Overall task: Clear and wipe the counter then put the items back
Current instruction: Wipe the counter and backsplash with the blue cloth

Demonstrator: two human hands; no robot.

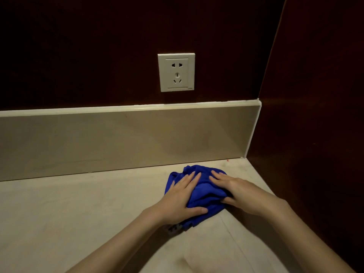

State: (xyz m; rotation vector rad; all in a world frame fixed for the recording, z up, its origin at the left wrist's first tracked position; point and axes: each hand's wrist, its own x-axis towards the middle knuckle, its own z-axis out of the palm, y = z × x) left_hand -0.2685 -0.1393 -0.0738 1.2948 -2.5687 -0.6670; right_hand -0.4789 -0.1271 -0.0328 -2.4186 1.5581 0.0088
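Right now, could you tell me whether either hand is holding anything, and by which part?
Neither grips anything: the left hand and right hand lie flat, fingers straight, pressing the top of the bunched blue cloth on the counter.

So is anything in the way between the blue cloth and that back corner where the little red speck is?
Nothing visible. The blue cloth lies under the left hand and right hand, both pressing it flat. The counter from the cloth to the corner looks bare, apart from the red speck itself.
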